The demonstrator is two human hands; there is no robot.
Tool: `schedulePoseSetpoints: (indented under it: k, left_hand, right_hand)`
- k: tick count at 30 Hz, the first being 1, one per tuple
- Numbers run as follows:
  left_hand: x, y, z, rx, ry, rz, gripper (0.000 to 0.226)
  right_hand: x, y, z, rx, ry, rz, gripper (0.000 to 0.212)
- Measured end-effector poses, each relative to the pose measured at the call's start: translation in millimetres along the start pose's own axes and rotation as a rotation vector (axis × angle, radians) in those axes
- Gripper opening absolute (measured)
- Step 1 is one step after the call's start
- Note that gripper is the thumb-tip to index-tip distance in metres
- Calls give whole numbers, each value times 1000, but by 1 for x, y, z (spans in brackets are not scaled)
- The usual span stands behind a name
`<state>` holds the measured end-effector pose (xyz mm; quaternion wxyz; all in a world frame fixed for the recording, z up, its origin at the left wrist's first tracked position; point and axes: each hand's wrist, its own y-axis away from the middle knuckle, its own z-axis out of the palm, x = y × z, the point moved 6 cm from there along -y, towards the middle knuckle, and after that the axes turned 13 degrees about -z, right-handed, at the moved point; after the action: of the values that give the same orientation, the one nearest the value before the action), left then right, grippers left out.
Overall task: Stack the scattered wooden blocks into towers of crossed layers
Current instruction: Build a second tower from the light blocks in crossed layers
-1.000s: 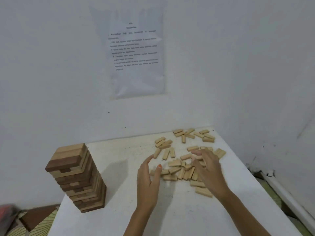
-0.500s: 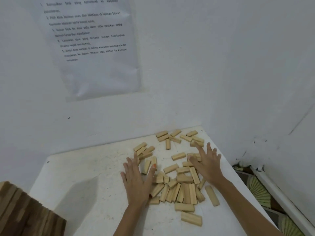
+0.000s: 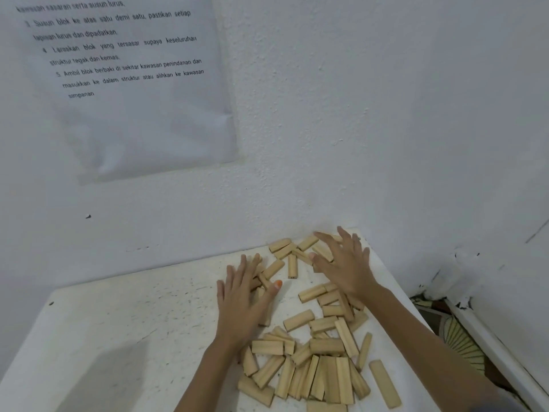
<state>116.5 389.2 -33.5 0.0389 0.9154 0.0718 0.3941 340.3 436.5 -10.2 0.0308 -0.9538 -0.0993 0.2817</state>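
Observation:
Several pale wooden blocks (image 3: 298, 320) lie scattered flat over the right part of a white table (image 3: 124, 322), from its far corner down to the near edge. My left hand (image 3: 242, 298) lies flat with fingers spread on a few blocks left of the middle of the heap. My right hand (image 3: 344, 263) reaches to the far corner, fingers spread and straight, resting on the farthest blocks (image 3: 292, 264). Neither hand holds a block. No stacked tower is in view.
White walls meet at the corner right behind the blocks. A printed paper sheet (image 3: 130, 84) hangs on the left wall. The table's right edge drops to a floor with a patterned mat (image 3: 463, 343).
Both hands have reached farther toward the far corner over the blocks. The view has swung right and closer, so the dark stacked tower on the left has left the frame.

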Motion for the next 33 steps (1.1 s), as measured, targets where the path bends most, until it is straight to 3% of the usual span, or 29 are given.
schedulePoseSetpoints:
  k: [5, 12, 15, 19, 26, 33]
  left_hand:
    - [10, -17, 8, -90, -155, 21, 91]
    - [23, -35, 15, -115, -341, 112, 82]
    - [25, -39, 18, -124, -393, 154, 86]
    - [24, -36, 18, -140, -355, 163, 77]
    - [16, -14, 7, -222, -304, 189, 81]
    - [10, 25, 7, -261, -314, 189, 76]
  right_hand:
    - [-5, -22, 19, -152, 38, -7, 54]
    - [-14, -18, 20, -64, 161, -93, 39]
    - [-14, -18, 21, -94, 149, -99, 42]
    - [-14, -13, 30, -178, 199, -121, 47]
    - [-20, 9, 23, -236, 93, -167, 41]
    - [-24, 50, 25, -217, 99, -207, 42]
